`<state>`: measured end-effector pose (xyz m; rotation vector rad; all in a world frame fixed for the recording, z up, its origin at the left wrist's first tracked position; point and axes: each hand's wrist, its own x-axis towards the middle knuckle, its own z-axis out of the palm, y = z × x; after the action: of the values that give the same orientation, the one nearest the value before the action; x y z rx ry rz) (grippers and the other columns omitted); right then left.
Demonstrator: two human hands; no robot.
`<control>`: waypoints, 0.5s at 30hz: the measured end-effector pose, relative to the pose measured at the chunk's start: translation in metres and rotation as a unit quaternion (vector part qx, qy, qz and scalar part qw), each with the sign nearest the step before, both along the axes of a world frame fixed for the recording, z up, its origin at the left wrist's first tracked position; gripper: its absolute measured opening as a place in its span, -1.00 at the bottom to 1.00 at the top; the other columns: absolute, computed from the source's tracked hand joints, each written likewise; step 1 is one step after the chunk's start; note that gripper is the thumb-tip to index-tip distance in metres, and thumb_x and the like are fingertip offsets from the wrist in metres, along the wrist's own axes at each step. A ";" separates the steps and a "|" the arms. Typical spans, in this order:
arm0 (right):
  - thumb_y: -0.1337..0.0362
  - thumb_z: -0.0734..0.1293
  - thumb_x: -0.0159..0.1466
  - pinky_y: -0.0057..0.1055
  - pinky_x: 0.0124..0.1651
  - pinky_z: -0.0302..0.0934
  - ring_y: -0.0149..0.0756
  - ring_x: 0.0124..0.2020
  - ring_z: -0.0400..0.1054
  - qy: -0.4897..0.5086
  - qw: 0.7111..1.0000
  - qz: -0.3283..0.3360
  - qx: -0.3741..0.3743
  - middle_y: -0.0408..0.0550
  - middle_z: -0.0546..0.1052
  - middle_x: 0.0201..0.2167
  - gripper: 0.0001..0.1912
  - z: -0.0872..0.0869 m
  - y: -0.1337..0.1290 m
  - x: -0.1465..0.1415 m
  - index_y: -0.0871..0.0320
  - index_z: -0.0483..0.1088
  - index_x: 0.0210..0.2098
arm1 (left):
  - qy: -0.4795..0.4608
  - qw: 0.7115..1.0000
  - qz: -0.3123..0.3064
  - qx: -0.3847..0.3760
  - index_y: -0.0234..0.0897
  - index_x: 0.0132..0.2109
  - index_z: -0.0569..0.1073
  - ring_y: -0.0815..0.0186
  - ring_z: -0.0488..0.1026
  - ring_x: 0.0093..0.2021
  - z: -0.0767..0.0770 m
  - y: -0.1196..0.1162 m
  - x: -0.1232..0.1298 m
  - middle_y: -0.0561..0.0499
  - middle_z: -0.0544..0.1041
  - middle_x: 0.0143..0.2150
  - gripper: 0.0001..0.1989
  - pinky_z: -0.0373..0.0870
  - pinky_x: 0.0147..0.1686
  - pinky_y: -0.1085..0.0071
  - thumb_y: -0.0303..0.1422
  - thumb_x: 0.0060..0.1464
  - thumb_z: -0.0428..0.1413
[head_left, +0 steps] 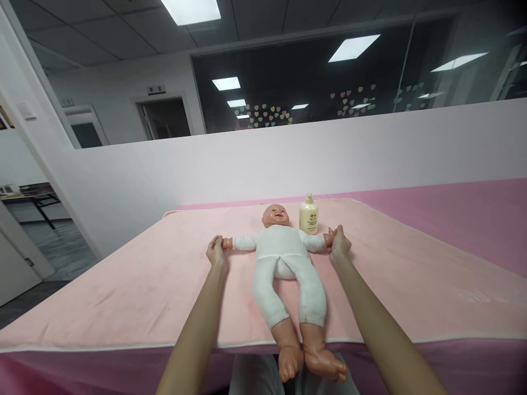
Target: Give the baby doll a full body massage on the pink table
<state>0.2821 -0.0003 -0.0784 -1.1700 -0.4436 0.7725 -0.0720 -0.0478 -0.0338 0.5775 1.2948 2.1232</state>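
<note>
And here's the doll point(282, 247), flat on its back between your two hands, face up, head pointing away from you, arms stretched out to both sides. Your left hand point(216, 252) has its fingers pressed closed around the doll's hand on that side, thumb and fingertips together. Over on the other side, your right hand point(340, 244) is closed on the doll's other hand, small fingers poking out beside your grip. Just inward of that right grip and a little beyond it stands the pale yellow pump bottle point(308, 216), upright, near the doll's shoulder; you can't tell how full it is. Both your forearms reach forward over the near edge, bare, one on each side of the doll, angling in toward it, with the wrists low over the pink cloth point(164, 285). Nearer you than both grips, the white-clad legs run back your way, and the bare feet extend past the cloth's edge, above your own legs point(257, 378). Beyond your hands, the white wall point(263, 164) rises past the far edge, with dark glass point(304, 82) above it.
</note>
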 end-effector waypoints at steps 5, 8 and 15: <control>0.03 0.40 -0.10 -0.51 -0.55 0.18 -0.35 -0.42 0.35 0.077 0.997 -0.010 -0.017 -0.11 0.49 -0.38 -0.62 0.006 0.000 -0.004 0.17 0.38 -0.40 | 0.114 0.993 -0.031 -0.024 -0.26 -0.10 0.40 0.29 0.47 -0.22 -0.004 -0.003 0.005 -0.11 0.49 -0.17 -0.50 0.41 -0.14 0.28 -0.37 -0.27 0.32; 0.15 0.44 -0.16 -0.53 -0.54 0.17 -0.39 -0.45 0.32 0.054 0.998 -0.007 -0.014 -0.16 0.46 -0.43 -0.65 0.006 0.000 -0.005 0.18 0.38 -0.40 | 0.130 0.990 -0.055 -0.030 -0.25 -0.05 0.36 0.28 0.47 -0.21 -0.004 -0.004 0.005 -0.13 0.49 -0.16 -0.44 0.40 -0.16 0.28 -0.41 -0.27 0.32; 0.16 0.36 -0.05 -0.54 -0.57 0.17 -0.39 -0.43 0.33 0.078 0.996 -0.028 -0.025 -0.14 0.48 -0.41 -0.75 0.003 0.001 -0.005 0.17 0.37 -0.41 | 0.138 0.987 -0.050 -0.068 -0.28 -0.12 0.40 0.32 0.46 -0.26 -0.006 -0.001 -0.001 -0.06 0.48 -0.25 -0.63 0.39 -0.19 0.33 -0.42 -0.16 0.21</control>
<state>0.2771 0.0006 -0.0753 -1.1542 -0.2618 0.8225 -0.0726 -0.0484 -0.0403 0.8826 1.5122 1.9050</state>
